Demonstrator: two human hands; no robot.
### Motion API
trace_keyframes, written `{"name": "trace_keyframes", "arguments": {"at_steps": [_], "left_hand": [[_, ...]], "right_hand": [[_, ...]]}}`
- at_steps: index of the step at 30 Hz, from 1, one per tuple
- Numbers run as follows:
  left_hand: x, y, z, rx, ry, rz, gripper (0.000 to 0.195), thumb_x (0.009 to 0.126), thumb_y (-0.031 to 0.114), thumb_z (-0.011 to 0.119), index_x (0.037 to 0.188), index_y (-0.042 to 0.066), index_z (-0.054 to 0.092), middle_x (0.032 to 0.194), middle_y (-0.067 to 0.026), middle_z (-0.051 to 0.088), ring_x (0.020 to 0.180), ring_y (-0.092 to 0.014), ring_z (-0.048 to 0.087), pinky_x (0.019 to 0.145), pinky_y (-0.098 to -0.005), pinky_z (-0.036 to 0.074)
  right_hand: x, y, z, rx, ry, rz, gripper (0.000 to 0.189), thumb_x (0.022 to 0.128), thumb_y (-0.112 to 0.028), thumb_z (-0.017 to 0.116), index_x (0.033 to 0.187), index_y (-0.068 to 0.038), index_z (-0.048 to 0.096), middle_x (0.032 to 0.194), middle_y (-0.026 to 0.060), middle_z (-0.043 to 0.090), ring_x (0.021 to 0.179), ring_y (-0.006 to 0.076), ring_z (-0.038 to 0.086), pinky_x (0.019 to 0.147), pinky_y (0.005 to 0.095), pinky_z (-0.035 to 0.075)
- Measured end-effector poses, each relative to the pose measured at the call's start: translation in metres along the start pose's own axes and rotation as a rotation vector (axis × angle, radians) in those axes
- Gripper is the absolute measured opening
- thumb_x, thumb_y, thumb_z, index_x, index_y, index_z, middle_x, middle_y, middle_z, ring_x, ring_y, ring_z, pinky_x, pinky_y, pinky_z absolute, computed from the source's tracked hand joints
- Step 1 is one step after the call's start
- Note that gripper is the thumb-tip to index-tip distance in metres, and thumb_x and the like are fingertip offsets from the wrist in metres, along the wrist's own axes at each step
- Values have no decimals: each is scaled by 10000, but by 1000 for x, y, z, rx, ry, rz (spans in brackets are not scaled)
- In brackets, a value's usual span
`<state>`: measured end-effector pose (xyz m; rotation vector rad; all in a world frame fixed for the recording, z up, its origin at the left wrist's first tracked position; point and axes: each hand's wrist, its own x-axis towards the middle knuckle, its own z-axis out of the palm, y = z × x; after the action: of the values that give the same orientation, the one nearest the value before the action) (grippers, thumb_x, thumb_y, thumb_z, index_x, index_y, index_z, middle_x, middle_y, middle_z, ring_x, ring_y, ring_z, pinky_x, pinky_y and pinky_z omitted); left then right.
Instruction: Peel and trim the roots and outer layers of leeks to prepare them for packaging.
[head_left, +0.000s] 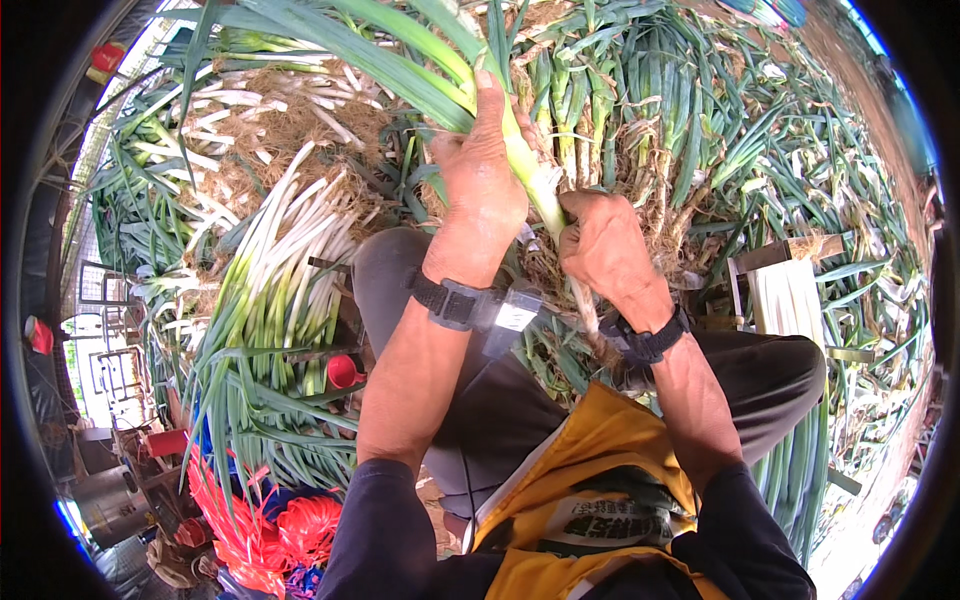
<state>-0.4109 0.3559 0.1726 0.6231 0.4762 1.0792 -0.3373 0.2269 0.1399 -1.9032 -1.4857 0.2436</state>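
Note:
In the head view, my left hand (484, 161) is closed round the green upper stem of a large green onion (538, 180), with the thumb up along the leaves. The leaves fan out toward the top left. My right hand (606, 232) pinches the pale lower stalk, its fingers bent at an outer layer; whether they hold a peeling strip cannot be told. The stalk's root end hangs down beside my right wrist. Unpeeled green onions (592, 112) with dry outer layers and roots lie just beyond my hands.
Clean white-stemmed green onions (277, 247) lie heaped at the left on a metal rack. A bundle of white stalks (787, 296) rests in a frame at the right. Red plastic twine (300, 525) is at the lower left. Leaf trimmings (870, 225) cover the ground far right.

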Motion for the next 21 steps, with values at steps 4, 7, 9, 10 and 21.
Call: {"name": "trace_keyframes", "arguments": {"at_steps": [4, 7, 9, 10, 21], "left_hand": [[-1, -1, 1, 8, -17, -53, 316, 850, 296, 770, 907, 29, 610, 761, -49, 609, 609, -138, 576, 512, -277, 473], [-3, 1, 3, 16, -42, -74, 314, 852, 291, 767, 934, 35, 605, 770, -43, 610, 626, -139, 581, 521, -278, 476], [-7, -1, 7, 26, -68, -83, 314, 852, 285, 767, 958, 42, 599, 776, -40, 612, 630, -141, 584, 525, -280, 478], [-7, -3, 7, 27, -69, -89, 314, 852, 285, 767, 958, 42, 599, 776, -40, 612, 630, -141, 584, 525, -280, 478], [-10, -11, 8, -17, -192, -151, 317, 877, 330, 733, 910, 54, 579, 728, -52, 593, 599, -153, 563, 531, -288, 465]], "right_hand": [[-4, 13, 0, 118, -26, -43, 290, 651, -24, 598, 931, 38, 643, 812, 245, 635, 787, 432, 618, 723, 438, 511], [-13, 4, 0, 377, 109, -3, 331, 653, -8, 589, 975, 47, 643, 845, 268, 631, 814, 449, 610, 752, 450, 501], [-15, 2, -5, 371, 81, 40, 364, 655, 2, 581, 1011, 53, 641, 861, 283, 623, 830, 462, 602, 766, 457, 494], [-15, 6, -4, 303, 86, 13, 356, 654, 2, 577, 1001, 51, 640, 838, 277, 622, 813, 459, 603, 752, 451, 498], [-13, 22, -11, 135, -85, 60, 229, 643, 15, 521, 844, 38, 629, 716, 236, 580, 608, 388, 548, 603, 382, 475]]}}
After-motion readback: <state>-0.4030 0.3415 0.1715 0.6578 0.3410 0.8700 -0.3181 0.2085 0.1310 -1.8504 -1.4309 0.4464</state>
